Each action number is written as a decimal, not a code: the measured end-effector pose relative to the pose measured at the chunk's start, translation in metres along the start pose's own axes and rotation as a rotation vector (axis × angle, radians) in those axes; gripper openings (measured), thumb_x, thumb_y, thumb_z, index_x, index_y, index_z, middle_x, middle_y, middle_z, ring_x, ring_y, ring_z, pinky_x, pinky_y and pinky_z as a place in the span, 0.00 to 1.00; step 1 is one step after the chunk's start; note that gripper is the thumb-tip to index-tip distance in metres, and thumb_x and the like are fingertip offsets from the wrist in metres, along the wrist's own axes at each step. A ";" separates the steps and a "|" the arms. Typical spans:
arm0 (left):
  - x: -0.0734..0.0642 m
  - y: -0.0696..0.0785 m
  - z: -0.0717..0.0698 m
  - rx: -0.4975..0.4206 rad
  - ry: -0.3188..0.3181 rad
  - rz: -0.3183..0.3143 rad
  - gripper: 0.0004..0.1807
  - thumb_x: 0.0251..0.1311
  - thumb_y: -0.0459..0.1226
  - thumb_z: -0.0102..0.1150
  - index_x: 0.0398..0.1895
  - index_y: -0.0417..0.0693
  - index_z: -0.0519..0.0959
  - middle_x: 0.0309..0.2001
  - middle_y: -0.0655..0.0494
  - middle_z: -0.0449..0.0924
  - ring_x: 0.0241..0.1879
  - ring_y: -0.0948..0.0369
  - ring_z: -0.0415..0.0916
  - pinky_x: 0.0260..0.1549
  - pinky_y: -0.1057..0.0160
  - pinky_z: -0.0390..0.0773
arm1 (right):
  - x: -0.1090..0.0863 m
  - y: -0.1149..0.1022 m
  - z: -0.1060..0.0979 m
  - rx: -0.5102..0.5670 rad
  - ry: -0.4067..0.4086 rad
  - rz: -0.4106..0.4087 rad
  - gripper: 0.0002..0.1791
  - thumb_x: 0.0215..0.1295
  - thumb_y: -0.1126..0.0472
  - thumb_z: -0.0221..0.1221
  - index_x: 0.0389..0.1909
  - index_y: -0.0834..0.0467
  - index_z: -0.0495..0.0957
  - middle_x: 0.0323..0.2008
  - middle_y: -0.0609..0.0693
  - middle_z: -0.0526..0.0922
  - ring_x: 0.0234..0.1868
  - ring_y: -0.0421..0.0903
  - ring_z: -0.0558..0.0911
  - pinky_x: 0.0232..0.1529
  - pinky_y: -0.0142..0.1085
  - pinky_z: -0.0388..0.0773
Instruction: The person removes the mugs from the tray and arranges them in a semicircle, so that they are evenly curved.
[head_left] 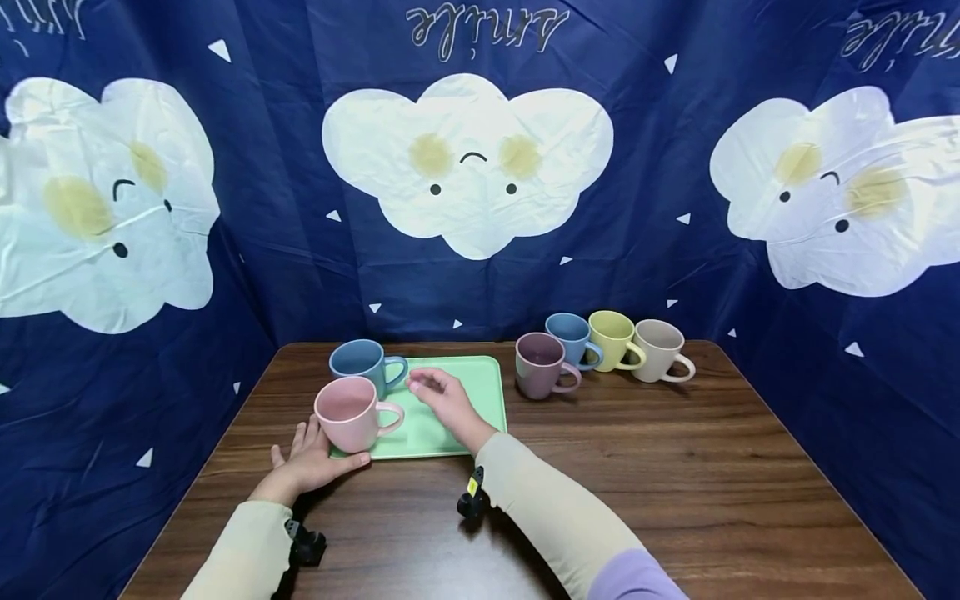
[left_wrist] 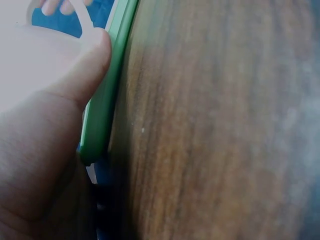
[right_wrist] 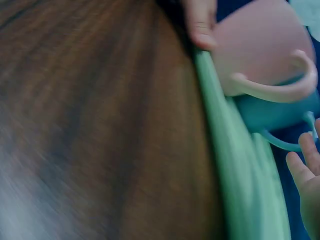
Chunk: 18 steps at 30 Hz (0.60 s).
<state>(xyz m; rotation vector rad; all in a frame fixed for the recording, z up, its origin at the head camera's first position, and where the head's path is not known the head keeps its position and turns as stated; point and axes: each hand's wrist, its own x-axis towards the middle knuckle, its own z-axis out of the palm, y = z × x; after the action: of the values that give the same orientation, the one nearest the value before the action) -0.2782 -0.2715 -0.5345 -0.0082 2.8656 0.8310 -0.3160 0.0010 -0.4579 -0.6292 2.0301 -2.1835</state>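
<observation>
On the left part of a light green tray (head_left: 480, 392), a pink mug (head_left: 347, 425) stands in front of a blue mug (head_left: 356, 360), both with handles to the right. My left hand (head_left: 307, 458) lies spread at the pink mug's lower left side, its thumb stretched along the tray's front edge. In the left wrist view that thumb (left_wrist: 90, 70) runs beside the pink mug's wall. Over the tray reaches my right hand (head_left: 450, 404), fingers loosely bent and holding nothing. Its fingertips are close to the blue mug's handle (right_wrist: 280, 142).
Right of the tray stand a purple mug (head_left: 538, 367), a second blue mug (head_left: 568, 333), a yellow mug (head_left: 611, 340) and a beige mug (head_left: 656, 350), close together near the back edge. A dark blue cloth (head_left: 285, 275) with clouds surrounds the brown wooden table (head_left: 637, 467).
</observation>
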 end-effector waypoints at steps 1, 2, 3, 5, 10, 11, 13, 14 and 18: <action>0.000 -0.001 0.000 -0.001 0.001 0.001 0.79 0.43 0.79 0.58 0.79 0.30 0.36 0.76 0.24 0.26 0.75 0.29 0.21 0.55 0.20 0.15 | 0.000 0.004 0.003 -0.011 -0.017 0.012 0.19 0.73 0.67 0.58 0.60 0.73 0.74 0.55 0.66 0.82 0.51 0.42 0.82 0.59 0.43 0.78; 0.001 -0.001 0.000 0.000 0.000 0.001 0.79 0.43 0.79 0.58 0.79 0.30 0.36 0.76 0.24 0.26 0.75 0.29 0.21 0.55 0.20 0.15 | 0.000 0.008 0.005 -0.018 -0.035 0.017 0.20 0.72 0.67 0.58 0.60 0.72 0.74 0.55 0.66 0.82 0.51 0.42 0.82 0.59 0.42 0.78; 0.001 -0.002 0.000 0.001 0.000 0.001 0.79 0.43 0.79 0.58 0.79 0.30 0.36 0.76 0.24 0.26 0.75 0.29 0.21 0.55 0.20 0.15 | 0.001 0.014 0.008 -0.032 -0.048 0.018 0.20 0.72 0.67 0.59 0.60 0.72 0.75 0.55 0.66 0.82 0.51 0.41 0.82 0.58 0.40 0.78; 0.001 -0.002 0.000 0.003 0.001 0.001 0.79 0.43 0.79 0.58 0.79 0.30 0.37 0.76 0.24 0.27 0.75 0.29 0.22 0.55 0.20 0.15 | 0.004 0.026 0.012 -0.052 -0.067 0.015 0.20 0.72 0.66 0.59 0.60 0.72 0.75 0.54 0.65 0.82 0.50 0.41 0.81 0.55 0.35 0.78; 0.001 -0.001 -0.001 0.001 0.010 0.007 0.78 0.43 0.79 0.58 0.79 0.31 0.37 0.77 0.24 0.28 0.75 0.28 0.23 0.56 0.20 0.16 | 0.010 0.050 0.018 0.001 -0.133 0.061 0.22 0.72 0.65 0.60 0.63 0.70 0.74 0.52 0.59 0.83 0.50 0.43 0.82 0.54 0.34 0.79; 0.000 -0.001 -0.001 0.002 0.013 0.009 0.78 0.43 0.79 0.58 0.79 0.31 0.37 0.77 0.24 0.28 0.75 0.28 0.23 0.56 0.20 0.16 | 0.010 0.052 0.020 0.019 -0.147 0.068 0.23 0.71 0.65 0.61 0.63 0.71 0.73 0.51 0.58 0.84 0.51 0.44 0.82 0.54 0.35 0.80; -0.001 0.001 -0.002 0.003 0.013 0.010 0.78 0.44 0.79 0.58 0.79 0.30 0.38 0.77 0.24 0.28 0.75 0.28 0.23 0.56 0.20 0.16 | 0.010 0.054 0.023 0.053 -0.164 0.077 0.23 0.71 0.65 0.62 0.63 0.70 0.74 0.50 0.55 0.84 0.51 0.48 0.84 0.55 0.39 0.81; -0.001 0.001 -0.002 0.004 0.013 0.010 0.78 0.44 0.79 0.58 0.79 0.30 0.38 0.77 0.24 0.29 0.75 0.28 0.23 0.56 0.20 0.16 | 0.010 0.055 0.024 0.070 -0.171 0.073 0.23 0.71 0.65 0.62 0.63 0.70 0.74 0.50 0.55 0.84 0.51 0.52 0.85 0.54 0.41 0.81; -0.003 0.003 -0.003 0.000 0.007 0.005 0.77 0.44 0.78 0.59 0.79 0.30 0.38 0.77 0.24 0.29 0.75 0.29 0.23 0.57 0.21 0.16 | 0.009 0.056 0.033 0.133 -0.167 0.052 0.20 0.70 0.67 0.62 0.59 0.70 0.76 0.50 0.55 0.85 0.49 0.66 0.84 0.52 0.49 0.83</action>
<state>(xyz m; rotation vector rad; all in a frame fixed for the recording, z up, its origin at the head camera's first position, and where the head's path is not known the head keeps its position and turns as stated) -0.2753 -0.2706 -0.5300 -0.0040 2.8734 0.8328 -0.3240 -0.0387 -0.5092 -0.7080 1.7832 -2.1367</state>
